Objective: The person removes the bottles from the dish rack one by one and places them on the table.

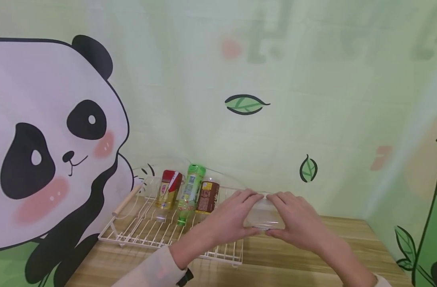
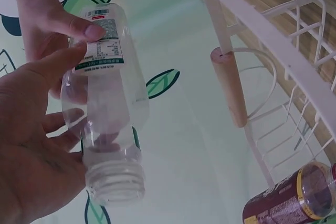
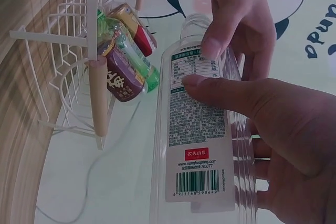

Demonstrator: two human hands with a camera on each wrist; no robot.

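Observation:
A clear plastic bottle [image 1: 263, 217] lies sideways between my two hands, above the wooden table right of the rack. My left hand [image 1: 236, 213] grips its neck-side end, and my right hand [image 1: 298, 218] grips the other side. In the left wrist view the bottle's open mouth [image 2: 115, 182] shows bare screw threads with no cap. A white label with small print and a barcode [image 3: 197, 183] faces the right wrist camera. Both thumbs press on this label. The far fingers curl behind the bottle and are seen partly through the plastic.
A white wire rack [image 1: 146, 235] with a wooden handle [image 1: 126, 200] stands on the wooden table [image 1: 294, 261]. In it lean a red-labelled bottle [image 1: 169, 189], a green bottle [image 1: 190, 195] and a brown-labelled bottle [image 1: 208, 197]. Behind hangs a panda-printed cloth [image 1: 189, 79].

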